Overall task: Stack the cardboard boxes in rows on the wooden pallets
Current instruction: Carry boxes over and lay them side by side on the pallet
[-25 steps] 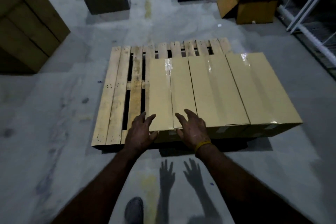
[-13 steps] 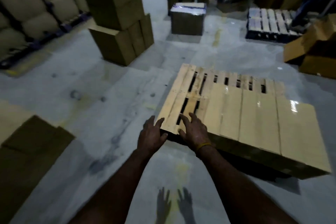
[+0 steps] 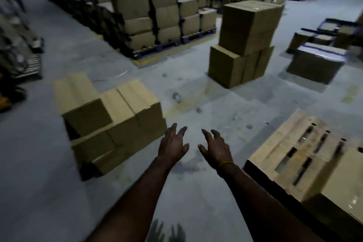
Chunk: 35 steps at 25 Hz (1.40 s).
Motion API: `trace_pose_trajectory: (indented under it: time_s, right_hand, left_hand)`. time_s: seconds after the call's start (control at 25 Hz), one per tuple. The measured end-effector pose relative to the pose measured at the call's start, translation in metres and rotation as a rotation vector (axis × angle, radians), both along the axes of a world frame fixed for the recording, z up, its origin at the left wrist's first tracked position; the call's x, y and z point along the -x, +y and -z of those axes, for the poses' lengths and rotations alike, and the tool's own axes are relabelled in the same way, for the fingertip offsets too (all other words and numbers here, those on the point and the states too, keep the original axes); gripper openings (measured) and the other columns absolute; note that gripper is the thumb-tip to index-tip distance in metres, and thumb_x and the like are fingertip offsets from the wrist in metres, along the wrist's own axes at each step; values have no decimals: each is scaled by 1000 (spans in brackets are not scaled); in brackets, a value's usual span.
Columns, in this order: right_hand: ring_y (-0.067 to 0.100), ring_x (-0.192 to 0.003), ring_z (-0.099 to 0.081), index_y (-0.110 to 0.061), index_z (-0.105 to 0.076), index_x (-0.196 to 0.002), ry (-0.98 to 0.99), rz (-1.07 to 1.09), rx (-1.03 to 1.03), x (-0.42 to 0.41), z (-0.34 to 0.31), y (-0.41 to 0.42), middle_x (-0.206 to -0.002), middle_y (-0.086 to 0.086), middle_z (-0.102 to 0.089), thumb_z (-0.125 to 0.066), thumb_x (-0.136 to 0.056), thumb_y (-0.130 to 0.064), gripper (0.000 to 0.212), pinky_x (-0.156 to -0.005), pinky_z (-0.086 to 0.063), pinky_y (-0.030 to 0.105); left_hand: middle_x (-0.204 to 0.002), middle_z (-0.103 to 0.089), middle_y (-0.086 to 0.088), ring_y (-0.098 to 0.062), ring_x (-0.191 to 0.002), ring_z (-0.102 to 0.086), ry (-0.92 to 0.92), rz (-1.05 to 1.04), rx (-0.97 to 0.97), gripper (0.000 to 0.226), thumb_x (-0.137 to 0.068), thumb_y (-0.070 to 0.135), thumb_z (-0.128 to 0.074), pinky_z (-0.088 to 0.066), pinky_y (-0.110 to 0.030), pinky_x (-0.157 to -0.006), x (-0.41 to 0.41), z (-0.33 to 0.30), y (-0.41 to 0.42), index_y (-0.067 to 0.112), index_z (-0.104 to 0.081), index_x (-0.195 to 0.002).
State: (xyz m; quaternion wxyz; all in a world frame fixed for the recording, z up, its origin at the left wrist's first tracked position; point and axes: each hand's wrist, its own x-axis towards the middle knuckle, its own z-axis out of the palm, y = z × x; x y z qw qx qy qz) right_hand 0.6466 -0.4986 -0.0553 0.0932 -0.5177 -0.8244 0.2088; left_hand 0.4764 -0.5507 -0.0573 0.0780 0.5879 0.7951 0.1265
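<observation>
1. Cardboard all round – boxes [image 3: 110, 122] sit in a low pile on the floor [image 3: 49, 192], just left of the left hand [image 3: 172, 146] & a bit beyond it.
2. L hand: out in front, fingers spread & loose, palm down, holding nothing, touching nothing.
3. R hand [image 3: 216, 149]: same – fingers splayed, thumb out, nothing in it; yellow band [image 3: 225, 163] at the wrist.
4. Hands are near each other w/ a gap between, both over bare floor; their shadows fall on the floor below the forearms.
5. Pallet [image 3: 284, 147] lies on the floor right of the R hand, near the R forearm – pale wood slats w/ dark gaps showing.
6. Box top [image 3: 345, 192] covers the pallet's near-right part, at frame edge; how many boxes are on it – can't tell.
7. Pile at left: two layers, tan, some askew; blurred, so count unclear.
8. Stack [image 3: 245, 43] stands well beyond the R hand – bigger box on a row of lower ones.
9. Wrapped box [image 3: 316, 63] sits far right of that stack, apart from it.
10. Rows of stacked cartons [image 3: 157, 15] on dark pallets fill the far side, well beyond both hands.
</observation>
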Motion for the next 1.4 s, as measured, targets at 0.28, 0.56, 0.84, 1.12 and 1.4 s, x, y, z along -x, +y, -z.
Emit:
trace_pose_trajectory:
  time_s: [0.28,0.56,0.84,1.12,1.4]
  right_hand:
    - [33,-134,-39,-30,-27,-153,-32,-225,-83,164,-27,14,-157,10,-25,-51,-97,-46,63,-103,-41,45]
    - [35,-132,-41,-30,-26,-153,-66,-443,-104,308,-19,82,-158,10,-24,-49,-97,-47,63,-101,-43,46]
    - [30,-135,-38,-30,-25,-153,-52,-618,-153,448,-31,156,-158,9,-24,-48,-99,-45,61,-101,-42,42]
    - [29,-135,-38,-29,-26,-153,-43,-744,-149,575,-15,162,-158,10,-24,-49,-98,-44,62,-102,-44,42]
    - [29,-137,-37,-30,-24,-154,-35,-690,-123,729,8,166,-159,10,-24,-50,-98,-44,63,-104,-44,44]
  left_hand:
    - [-163,-17,-12,-33,-148,-20,-27,-300,-16,74,-91,43,-61,-30,-43,-115,146,-20,-27,31,-25,-155]
    - [-162,-19,-9,-29,-147,-22,-84,-477,-37,73,-90,43,-64,-29,-39,-116,263,-11,-4,30,-29,-153]
    - [-164,-14,-8,-31,-149,-18,-96,-662,-21,75,-89,39,-65,-36,-46,-113,384,-13,32,30,-28,-154]
    - [-163,-15,-10,-31,-148,-20,-110,-736,-7,73,-91,40,-63,-29,-44,-117,493,-13,48,25,-30,-153]
    - [-164,-12,-6,-28,-149,-16,-110,-705,-9,74,-94,41,-61,-31,-42,-113,651,7,55,31,-22,-155]
